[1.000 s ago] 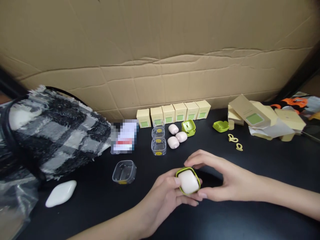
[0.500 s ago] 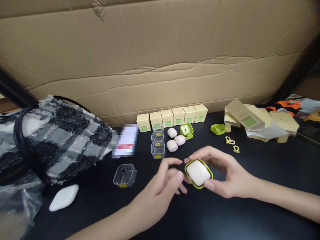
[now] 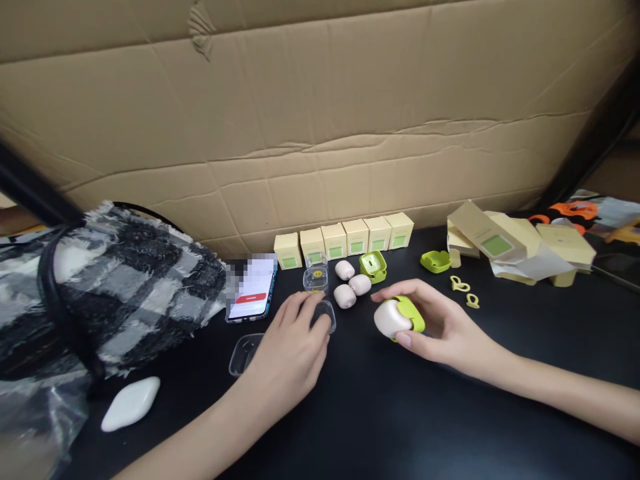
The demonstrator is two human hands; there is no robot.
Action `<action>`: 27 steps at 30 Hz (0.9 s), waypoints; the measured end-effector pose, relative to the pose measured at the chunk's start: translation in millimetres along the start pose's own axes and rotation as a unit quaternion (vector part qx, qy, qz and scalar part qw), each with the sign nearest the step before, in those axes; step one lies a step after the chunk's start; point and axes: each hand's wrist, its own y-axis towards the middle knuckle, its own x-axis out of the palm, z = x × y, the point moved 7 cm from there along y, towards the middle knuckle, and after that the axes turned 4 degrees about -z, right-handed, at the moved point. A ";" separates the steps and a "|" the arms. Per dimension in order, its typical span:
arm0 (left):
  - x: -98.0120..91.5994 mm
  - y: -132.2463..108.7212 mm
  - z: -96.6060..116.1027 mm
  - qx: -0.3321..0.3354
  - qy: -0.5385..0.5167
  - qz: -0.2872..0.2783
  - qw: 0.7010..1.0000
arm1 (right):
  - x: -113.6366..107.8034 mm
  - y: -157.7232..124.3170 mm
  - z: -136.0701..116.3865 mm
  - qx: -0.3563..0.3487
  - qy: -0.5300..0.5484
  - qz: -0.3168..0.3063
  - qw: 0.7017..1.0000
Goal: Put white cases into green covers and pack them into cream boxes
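Right hand [image 3: 435,327] fingers gripping green-cased earbud case [image 3: 399,317] — left hand [image 3: 293,347] fingers curled over clear plastic box [image 3: 325,315].

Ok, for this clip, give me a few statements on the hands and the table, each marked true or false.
1. The right hand holds a pink case in a green cover. True.
2. The left hand rests on a clear box. True.
3. Both hands grip the green cover. False: only the right hand does.
4. Six small cartons stand in a row by the cardboard wall. True.
5. The three loose pink cases sit inside a clear box. False: they lie bare on the table.
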 end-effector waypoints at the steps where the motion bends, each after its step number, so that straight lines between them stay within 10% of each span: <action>1: -0.7 -1.5 2.5 -0.001 -0.028 -0.012 1.000 | -0.1 0.1 0.1 0.005 -0.009 -0.001 1.000; 8: 5.3 -9.1 23.9 0.004 -0.259 -0.067 0.964 | 3.9 -0.5 -2.2 0.006 0.004 -0.008 1.000; 18: 33.1 -18.0 38.6 -0.026 -0.479 -0.001 0.877 | 6.8 -10.1 -8.0 0.000 -0.075 0.008 0.997; 27: 51.4 -26.1 40.1 -0.072 -0.562 -0.015 0.824 | 31.7 -14.3 -18.2 -0.071 -0.154 -0.092 0.981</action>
